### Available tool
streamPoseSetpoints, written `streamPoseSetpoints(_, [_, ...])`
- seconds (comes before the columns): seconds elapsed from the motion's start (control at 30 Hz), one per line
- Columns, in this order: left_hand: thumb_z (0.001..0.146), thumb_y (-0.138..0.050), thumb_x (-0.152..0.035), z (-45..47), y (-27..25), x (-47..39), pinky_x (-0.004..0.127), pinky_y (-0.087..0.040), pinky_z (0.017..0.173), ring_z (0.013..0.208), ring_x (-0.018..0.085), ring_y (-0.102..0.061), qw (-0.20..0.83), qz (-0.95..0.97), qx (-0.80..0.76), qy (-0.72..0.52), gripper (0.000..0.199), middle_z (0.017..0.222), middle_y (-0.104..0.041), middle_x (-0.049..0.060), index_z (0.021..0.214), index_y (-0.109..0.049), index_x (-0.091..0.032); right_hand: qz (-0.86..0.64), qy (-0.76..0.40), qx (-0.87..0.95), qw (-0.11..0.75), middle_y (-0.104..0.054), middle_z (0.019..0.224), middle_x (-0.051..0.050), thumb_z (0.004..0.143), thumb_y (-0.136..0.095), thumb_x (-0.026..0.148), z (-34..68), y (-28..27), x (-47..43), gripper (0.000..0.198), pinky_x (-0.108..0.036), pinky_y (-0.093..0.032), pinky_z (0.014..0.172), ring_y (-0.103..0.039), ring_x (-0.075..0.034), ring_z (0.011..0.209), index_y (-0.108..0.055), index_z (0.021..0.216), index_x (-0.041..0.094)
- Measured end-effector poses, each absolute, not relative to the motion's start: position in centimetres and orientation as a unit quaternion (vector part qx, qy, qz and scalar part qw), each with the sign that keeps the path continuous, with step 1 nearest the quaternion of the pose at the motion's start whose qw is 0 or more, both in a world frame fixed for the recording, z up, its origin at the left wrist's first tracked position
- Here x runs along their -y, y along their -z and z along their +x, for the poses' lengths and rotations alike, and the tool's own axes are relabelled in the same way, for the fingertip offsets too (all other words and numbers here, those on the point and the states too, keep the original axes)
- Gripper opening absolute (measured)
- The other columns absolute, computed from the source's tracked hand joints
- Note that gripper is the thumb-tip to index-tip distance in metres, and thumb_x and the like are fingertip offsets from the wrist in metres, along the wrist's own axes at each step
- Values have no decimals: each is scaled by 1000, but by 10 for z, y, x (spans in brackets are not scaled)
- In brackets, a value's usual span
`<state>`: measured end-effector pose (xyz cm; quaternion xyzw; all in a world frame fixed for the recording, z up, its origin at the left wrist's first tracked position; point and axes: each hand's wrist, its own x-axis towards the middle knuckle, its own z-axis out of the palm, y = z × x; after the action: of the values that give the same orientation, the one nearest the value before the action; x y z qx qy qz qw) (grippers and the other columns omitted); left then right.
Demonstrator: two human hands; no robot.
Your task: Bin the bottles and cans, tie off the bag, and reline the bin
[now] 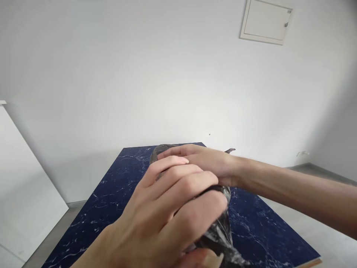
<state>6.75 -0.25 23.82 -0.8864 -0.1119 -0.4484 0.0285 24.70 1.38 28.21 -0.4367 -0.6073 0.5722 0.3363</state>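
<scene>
A crumpled black plastic bag (220,230) lies bunched up on a dark blue marble-patterned table (111,201). In the foreground my left hand (173,208) is closed over the near part of the bag, its fingers curled and its thumb underneath. Just beyond it, my right hand (203,160) reaches in from the right, with its fingers bent over the far part of the bag. My left hand hides some of those fingers. Anything inside the bag is hidden.
A white wall (156,74) stands behind the table, with a small white hatch (264,20) high on the right. To the left is a white cabinet or panel (25,186). A thin wire (302,153) sticks out low at the right.
</scene>
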Motion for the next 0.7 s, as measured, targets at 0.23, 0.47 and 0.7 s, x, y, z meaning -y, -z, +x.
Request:
streamPoseSetpoints(0.23, [116, -9, -54, 52, -217, -30, 39, -48, 76, 53, 18, -48, 32, -906, 89, 412, 68, 61, -60, -1, 84, -62, -25, -450, -355, 716, 398, -80, 106, -5, 97, -62, 15, 280, -263, -46, 8, -37, -64, 94, -78, -19, 96, -68, 99, 22])
streamPoseSetpoints(0.47, [116, -13, -51, 20, -200, -55, 37, -42, 65, 57, 20, -50, -57, -867, 245, 430, 67, 68, -64, 4, 76, -60, -25, -501, -170, 764, 369, -81, 116, -6, 100, -64, 33, 312, -235, -76, 16, -45, -57, 103, -74, -24, 110, -75, 108, 24])
streamPoseSetpoints(0.7, [115, -25, -55, 24, -187, -82, 35, -47, 69, 61, 18, -56, -170, -782, 336, 496, 60, 88, -73, 5, 82, -64, -23, -482, -308, 721, 391, -78, 129, -5, 102, -67, 48, 317, -227, -96, 25, -49, -48, 122, -70, -26, 126, -78, 113, 28])
